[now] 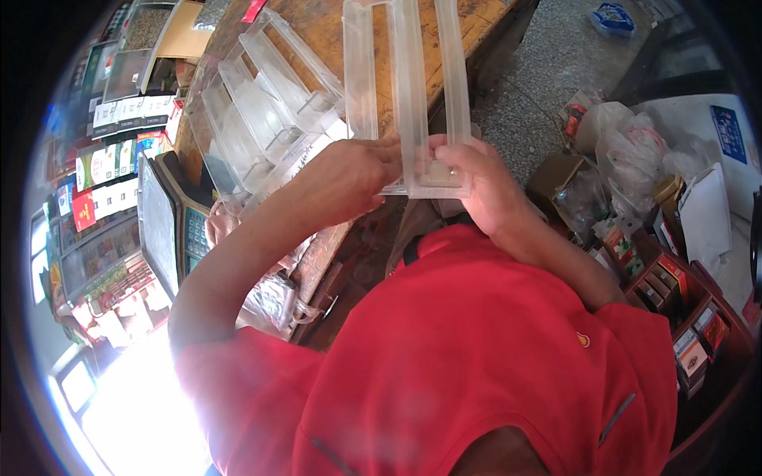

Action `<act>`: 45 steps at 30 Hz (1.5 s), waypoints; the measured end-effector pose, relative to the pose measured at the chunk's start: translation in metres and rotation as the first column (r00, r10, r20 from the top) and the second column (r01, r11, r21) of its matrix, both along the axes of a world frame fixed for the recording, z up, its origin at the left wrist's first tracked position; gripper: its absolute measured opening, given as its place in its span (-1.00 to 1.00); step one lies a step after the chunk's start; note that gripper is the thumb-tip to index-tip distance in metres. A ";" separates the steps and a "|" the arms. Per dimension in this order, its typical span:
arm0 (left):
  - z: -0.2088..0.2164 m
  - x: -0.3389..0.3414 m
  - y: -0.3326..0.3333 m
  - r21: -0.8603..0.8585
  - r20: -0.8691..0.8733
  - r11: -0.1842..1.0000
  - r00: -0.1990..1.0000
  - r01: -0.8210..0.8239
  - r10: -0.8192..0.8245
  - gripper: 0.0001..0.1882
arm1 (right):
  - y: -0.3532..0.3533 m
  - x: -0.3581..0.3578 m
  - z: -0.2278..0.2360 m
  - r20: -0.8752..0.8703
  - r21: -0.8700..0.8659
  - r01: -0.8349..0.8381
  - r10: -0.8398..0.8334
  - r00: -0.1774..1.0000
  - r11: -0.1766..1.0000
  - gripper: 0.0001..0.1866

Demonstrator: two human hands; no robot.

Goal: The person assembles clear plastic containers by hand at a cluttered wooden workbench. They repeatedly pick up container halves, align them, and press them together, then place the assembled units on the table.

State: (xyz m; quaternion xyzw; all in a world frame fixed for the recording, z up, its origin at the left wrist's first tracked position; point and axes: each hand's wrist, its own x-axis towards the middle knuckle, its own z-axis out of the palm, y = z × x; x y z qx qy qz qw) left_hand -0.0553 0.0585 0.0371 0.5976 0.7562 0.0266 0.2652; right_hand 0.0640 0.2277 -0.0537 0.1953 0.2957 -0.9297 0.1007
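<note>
Head view shows me a person in a red shirt (476, 341) bent over a worn wooden counter (486, 22). Several clear plastic trays (262, 87) lie side by side on its left part. A long clear plastic rack (411, 95) reaches away from the person, over the counter's near edge. Both hands are at its near end, close together: the right hand (488, 178) is clamped on the corner, thumb inside; the left hand (361, 173) touches the other side, its grip hidden. Beyond, a blue packet (613, 20) sits on the floor.
</note>
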 end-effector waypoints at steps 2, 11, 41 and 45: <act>-0.003 -0.003 0.001 -0.044 0.005 0.999 1.000 0.007 -0.007 -0.65 | 0.001 -0.002 0.012 0.019 -0.018 0.007 -0.006 1.000 1.000 -0.68; -0.003 0.012 0.002 0.102 -0.024 0.994 0.999 -0.041 0.044 -0.69 | 0.015 0.003 0.004 -0.099 -0.002 -0.074 0.074 0.992 0.997 -0.65; 0.055 -0.081 0.050 0.509 -0.339 0.828 0.830 -0.234 0.443 -0.63 | 0.065 -0.140 0.025 0.071 0.324 0.246 -0.283 0.956 0.913 -0.62; 0.018 -0.141 0.088 0.319 -0.122 0.898 0.926 -0.303 0.356 -0.54 | 0.061 -0.130 0.034 -0.013 0.256 0.256 -0.261 0.965 0.932 -0.62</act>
